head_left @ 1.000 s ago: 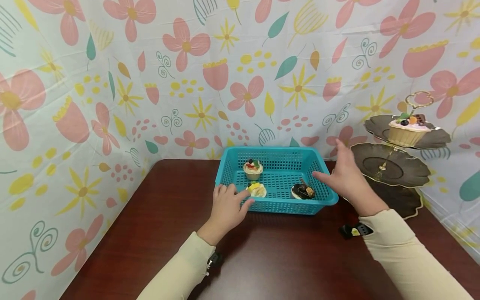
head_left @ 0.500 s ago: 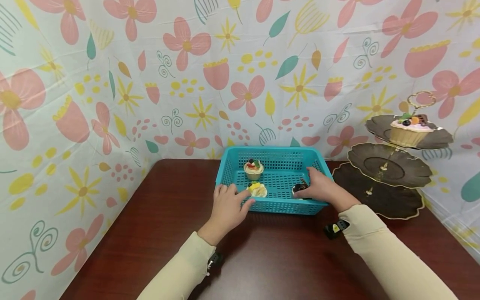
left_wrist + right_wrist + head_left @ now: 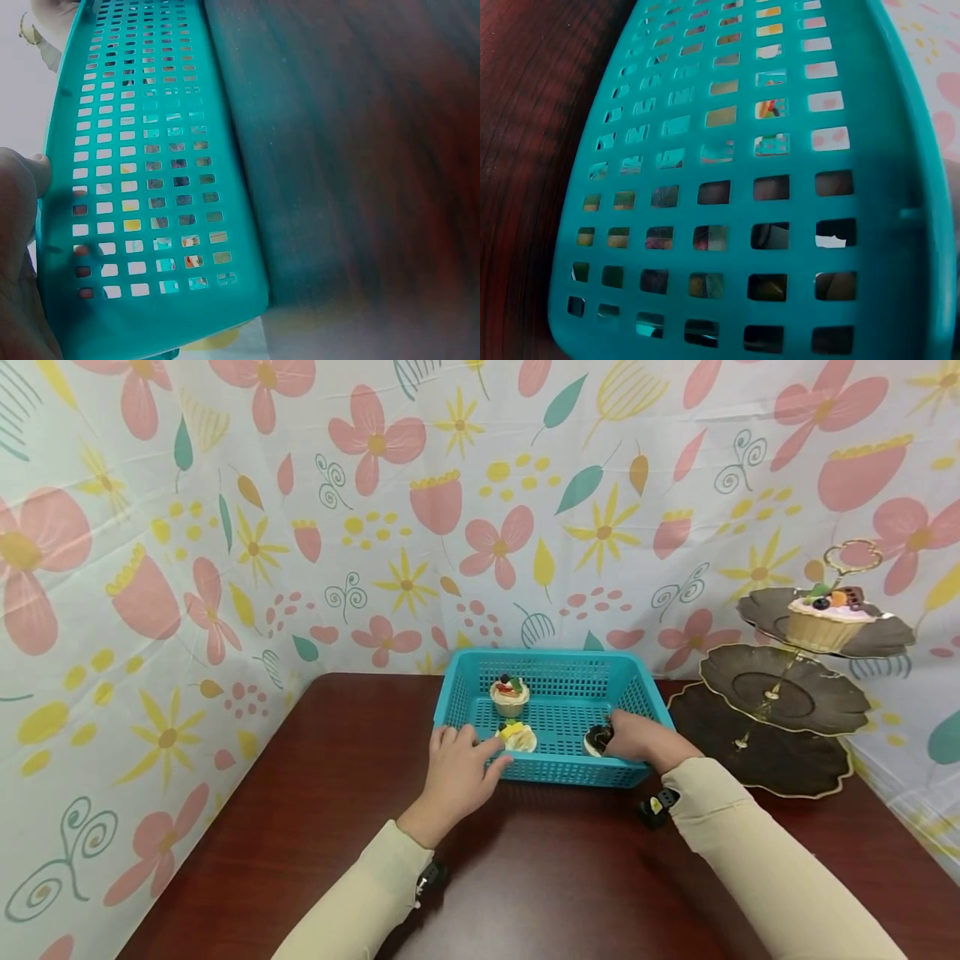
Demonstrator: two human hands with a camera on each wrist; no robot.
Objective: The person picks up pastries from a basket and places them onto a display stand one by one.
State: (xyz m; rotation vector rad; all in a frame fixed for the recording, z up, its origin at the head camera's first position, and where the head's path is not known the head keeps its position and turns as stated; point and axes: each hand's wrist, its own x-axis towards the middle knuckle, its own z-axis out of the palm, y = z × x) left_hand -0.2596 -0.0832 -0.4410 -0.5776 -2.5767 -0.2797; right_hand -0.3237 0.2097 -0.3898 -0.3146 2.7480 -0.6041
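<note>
Bright, even light fills the head view, flattening the white flower-printed fabric backdrop (image 3: 390, 560), whose pattern stretches towards the corners. The glossy reddish-brown wooden table (image 3: 555, 893) carries a pale sheen at lower centre and soft shadow beside the left cream sleeve (image 3: 352, 893). Both wrist views are dimmer and softer; the turquoise perforated plastic basket (image 3: 161, 319) shows shaded outer walls.

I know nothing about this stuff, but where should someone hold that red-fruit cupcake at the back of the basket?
Probably by its pale cup, pinched on opposite sides just below the cream, coming down from above and slightly right. The red-fruit cupcake stands upright with toppings exposed; a yellow-topped cupcake sits in front, and the basket has bare floor to its right.
</note>
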